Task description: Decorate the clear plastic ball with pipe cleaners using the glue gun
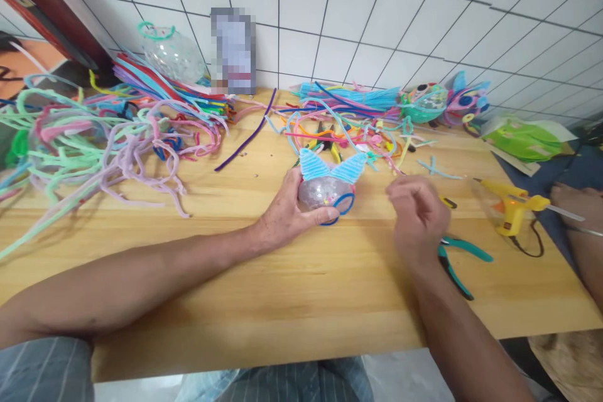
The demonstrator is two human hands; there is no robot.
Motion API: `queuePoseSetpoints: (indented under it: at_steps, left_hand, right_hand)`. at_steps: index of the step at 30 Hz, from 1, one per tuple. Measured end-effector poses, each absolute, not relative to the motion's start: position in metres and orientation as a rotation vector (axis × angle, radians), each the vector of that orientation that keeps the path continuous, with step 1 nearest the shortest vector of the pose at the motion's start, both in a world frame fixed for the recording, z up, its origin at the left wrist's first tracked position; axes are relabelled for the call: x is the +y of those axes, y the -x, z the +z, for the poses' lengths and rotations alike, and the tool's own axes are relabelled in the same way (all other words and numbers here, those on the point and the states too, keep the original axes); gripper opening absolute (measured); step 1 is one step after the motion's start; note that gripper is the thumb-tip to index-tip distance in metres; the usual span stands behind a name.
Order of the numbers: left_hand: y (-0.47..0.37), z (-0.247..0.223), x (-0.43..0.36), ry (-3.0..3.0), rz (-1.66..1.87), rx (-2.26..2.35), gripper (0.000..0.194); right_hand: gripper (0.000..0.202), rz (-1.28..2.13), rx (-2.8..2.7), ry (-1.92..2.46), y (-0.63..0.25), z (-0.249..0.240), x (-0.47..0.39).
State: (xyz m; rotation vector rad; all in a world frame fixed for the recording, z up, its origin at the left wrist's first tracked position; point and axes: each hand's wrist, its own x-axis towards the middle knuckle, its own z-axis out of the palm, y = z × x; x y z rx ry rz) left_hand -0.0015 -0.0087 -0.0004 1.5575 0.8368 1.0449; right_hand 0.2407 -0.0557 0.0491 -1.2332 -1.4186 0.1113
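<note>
My left hand (287, 207) grips a clear plastic ball (320, 193) just above the wooden table, thumb across its near side. Two light-blue pipe-cleaner ears (315, 165) stand on top of the ball, and dark-blue rings (344, 203) sit at its lower right. To the right of the ball, apart from it, my right hand (419, 213) is closed with its fingers curled in. Whatever the fingertips may pinch is hidden. Teal-handled pliers (466, 249) lie open on the table beside my right wrist.
Loose pipe cleaners (136, 157) are heaped at the left, with more bundles (353, 97) along the tiled wall. A yellow glue gun (513, 207) stands at the right, near another person's arm (581, 232). Finished-looking decorated balls (424, 103) and a blurred phone-like panel (234, 53) are at the back.
</note>
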Motion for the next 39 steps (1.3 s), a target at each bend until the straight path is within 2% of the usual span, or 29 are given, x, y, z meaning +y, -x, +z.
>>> queuePoseSetpoints:
  at_steps: [2, 4, 7, 9, 11, 23, 30, 39]
  left_hand:
    - [0.0, 0.001, -0.009, -1.526, 1.046, 0.827, 0.087]
    - [-0.001, 0.004, -0.01, -1.498, 1.048, 0.798, 0.083]
    - [0.0, 0.008, -0.011, -1.506, 1.032, 0.771, 0.079]
    - [0.003, 0.009, -0.011, -1.549, 1.024, 0.769, 0.08]
    - [0.005, 0.01, -0.011, -1.593, 1.022, 0.772, 0.081]
    - [0.007, 0.004, -0.009, -1.635, 1.017, 0.786, 0.08]
    - [0.004, 0.003, -0.011, -1.639, 1.045, 0.805, 0.08]
    - [0.005, 0.005, -0.008, -1.627, 1.026, 0.792, 0.078]
  right_hand:
    - [0.007, -0.1, -1.477, 1.338, -0.251, 0.052, -0.056]
    - [0.006, -0.119, -1.498, 1.335, -0.252, 0.05, -0.058]
    - [0.012, 0.099, -1.537, 1.31, -0.239, 0.042, -0.063]
    - [0.029, 0.199, -1.562, 1.297, -0.227, 0.037, -0.065]
    - [0.037, 0.248, -1.59, 1.27, -0.217, 0.033, -0.065]
    - [0.047, 0.269, -1.616, 1.233, -0.205, 0.023, -0.063]
    - [0.048, 0.145, -1.641, 1.197, -0.201, 0.021, -0.064]
    - [0.045, 0.21, -1.64, 1.18, -0.204, 0.018, -0.063]
